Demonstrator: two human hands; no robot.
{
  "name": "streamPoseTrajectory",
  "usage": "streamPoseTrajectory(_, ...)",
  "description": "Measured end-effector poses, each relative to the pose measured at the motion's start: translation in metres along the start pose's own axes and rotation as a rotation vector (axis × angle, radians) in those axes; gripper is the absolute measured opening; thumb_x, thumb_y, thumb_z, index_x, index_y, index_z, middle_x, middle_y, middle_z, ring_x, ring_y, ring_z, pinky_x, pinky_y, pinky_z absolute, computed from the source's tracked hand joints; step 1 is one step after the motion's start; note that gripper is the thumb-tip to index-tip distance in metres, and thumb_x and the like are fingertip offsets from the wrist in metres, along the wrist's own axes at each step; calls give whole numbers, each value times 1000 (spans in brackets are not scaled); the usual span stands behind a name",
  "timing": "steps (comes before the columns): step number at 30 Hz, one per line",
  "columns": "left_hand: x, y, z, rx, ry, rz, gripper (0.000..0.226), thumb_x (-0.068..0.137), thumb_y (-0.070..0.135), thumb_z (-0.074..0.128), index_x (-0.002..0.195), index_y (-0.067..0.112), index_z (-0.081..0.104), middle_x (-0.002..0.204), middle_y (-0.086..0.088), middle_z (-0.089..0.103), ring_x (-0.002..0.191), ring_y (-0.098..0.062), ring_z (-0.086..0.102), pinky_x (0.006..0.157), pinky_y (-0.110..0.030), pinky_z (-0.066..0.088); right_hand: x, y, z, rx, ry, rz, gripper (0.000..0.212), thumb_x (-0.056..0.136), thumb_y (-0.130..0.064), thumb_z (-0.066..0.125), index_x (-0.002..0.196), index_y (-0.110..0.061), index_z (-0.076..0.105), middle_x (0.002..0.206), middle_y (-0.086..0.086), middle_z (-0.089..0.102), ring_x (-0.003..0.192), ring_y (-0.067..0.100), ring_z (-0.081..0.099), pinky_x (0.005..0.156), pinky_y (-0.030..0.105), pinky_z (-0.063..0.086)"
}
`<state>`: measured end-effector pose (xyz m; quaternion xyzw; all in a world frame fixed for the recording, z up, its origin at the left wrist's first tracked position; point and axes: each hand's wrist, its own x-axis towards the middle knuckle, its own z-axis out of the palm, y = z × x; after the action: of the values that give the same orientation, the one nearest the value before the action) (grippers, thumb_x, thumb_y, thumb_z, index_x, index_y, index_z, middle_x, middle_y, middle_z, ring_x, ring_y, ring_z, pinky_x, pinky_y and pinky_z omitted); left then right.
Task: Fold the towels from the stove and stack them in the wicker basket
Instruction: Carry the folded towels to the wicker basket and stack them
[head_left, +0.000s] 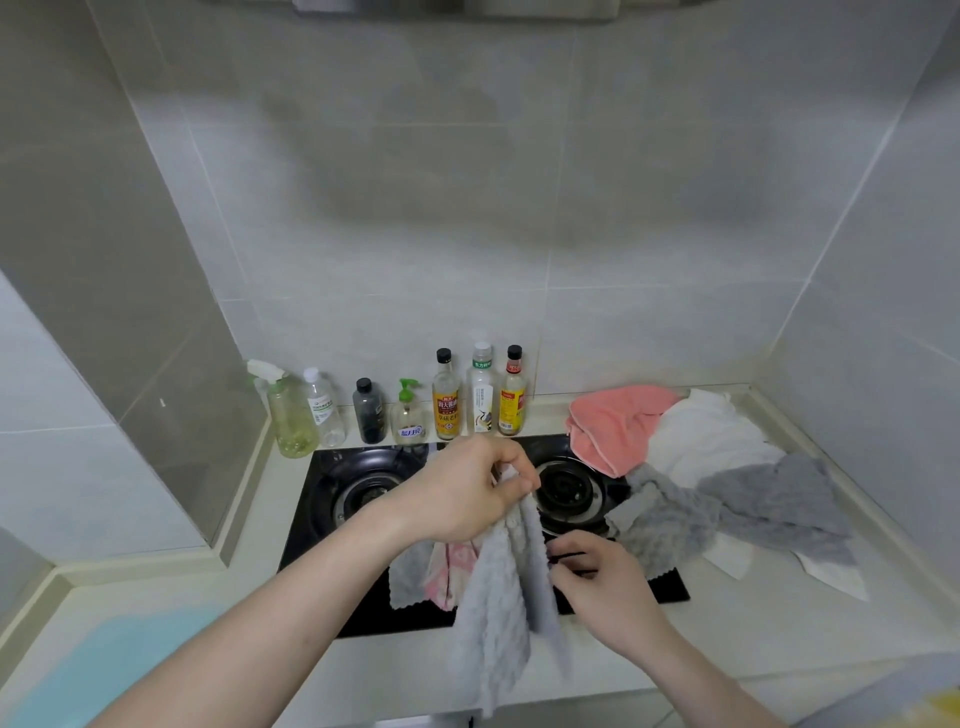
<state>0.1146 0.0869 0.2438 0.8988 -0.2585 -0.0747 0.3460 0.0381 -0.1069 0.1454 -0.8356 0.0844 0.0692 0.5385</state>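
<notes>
Hanging from the left hand (467, 493), a pale grey towel (498, 608) drapes in front of the stove (332, 499) at the 6 o'clock edge of the bench (405, 670). The left hand's fingers are curled tight on the towel's top corner. The right hand (597, 577) sits at the towel's 3 o'clock edge, fingers bent around the hem; whether it fully pinches the cloth cannot be told.

Handling notes:
1. The towel appears light, limp and fleecy. It offers no stiffness, so it takes whatever shape the grip allows.
2. Judged best hold: 2 adjacent corners, 1 per hand, so the cloth spreads flat under its own weight before the first fold.
3. The pile is unlikely to slip, but a single-corner hold lets it twist.

Remaining stock:
- A grey cloth (408, 577) and a pink-and-white cloth (452, 571) lie on the stove behind the hanging towel.
- At 2 o'clock lies a heap: a coral towel (613, 421), a white towel (706, 441) and 2 darker grey towels (670, 525) (774, 493), overlapping one another and partly covering the right burner (566, 488).
- Bottles (447, 395) line the wall at 12 o'clock.

The wicker basket is not in view. The task looks to be at an early stage.
</notes>
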Motion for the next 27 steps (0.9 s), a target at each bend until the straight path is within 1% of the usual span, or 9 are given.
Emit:
streamPoseTrajectory(4,3,1,-1,-63,-8,14,13,101,28,60,105,28,72,72,-5,68,49,-4,54,51,-13,38,3,-4,-3,-10,-179,-12,36,82,-24,73,113,-42,68,111,-23,72,107,-9,63,96,20,48)
streamPoseTrajectory(7,4,4,-4,-72,-23,40,15,102,26,58,106,27,73,62,-2,58,49,-8,47,49,-15,35,5,-10,-5,-1,-232,-58,50,80,-34,77,124,-49,59,121,-30,65,117,-11,56,100,20,42)
streamPoseTrajectory(10,6,5,-6,-71,-72,68,17,102,25,56,100,30,73,61,-11,55,51,-14,43,51,-26,35,16,-7,-5,-48,-114,-107,32,83,-41,76,113,-47,66,118,-34,65,118,-10,54,97,19,41)
streamPoseTrajectory(12,6,6,-8,-91,-84,74,19,103,23,55,99,30,73,59,-3,49,50,-14,40,50,-27,33,24,1,-6,-106,-78,-137,10,88,-37,73,97,-39,71,112,-29,69,115,-8,57,103,28,45)
streamPoseTrajectory(14,6,7,-10,-133,-88,72,22,104,21,53,100,30,72,60,-2,46,49,-15,37,49,-28,32,28,7,-7,-148,-86,-145,3,90,-33,71,89,-34,68,108,-24,71,110,-8,60,108,34,46)
streamPoseTrajectory(18,4,6,-12,-185,-103,80,22,103,23,51,99,33,69,76,-25,55,59,-38,46,52,-42,40,26,6,-10,-98,-102,-140,36,83,-42,76,113,-46,57,121,-30,62,115,-11,57,105,30,47)
streamPoseTrajectory(21,2,6,-13,-195,-115,98,21,103,20,51,97,31,67,69,-9,50,58,-25,42,56,-33,37,24,-6,-11,-75,-227,-180,54,86,-36,76,131,-50,49,130,-31,60,124,-8,54,108,31,45)
streamPoseTrajectory(24,1,6,-14,-179,-113,124,20,102,18,52,98,30,66,73,-16,52,60,-18,43,58,-32,38,23,-18,-9,-13,-317,-224,34,92,-27,72,124,-35,62,121,-15,71,118,3,63,103,33,50)
streamPoseTrajectory(27,0,2,-14,-156,-75,137,20,102,19,52,97,34,65,69,-11,50,58,-16,42,57,-31,38,25,-14,-11,0,-245,-268,3,96,-24,68,96,-26,71,97,-11,76,96,3,69,88,27,53)
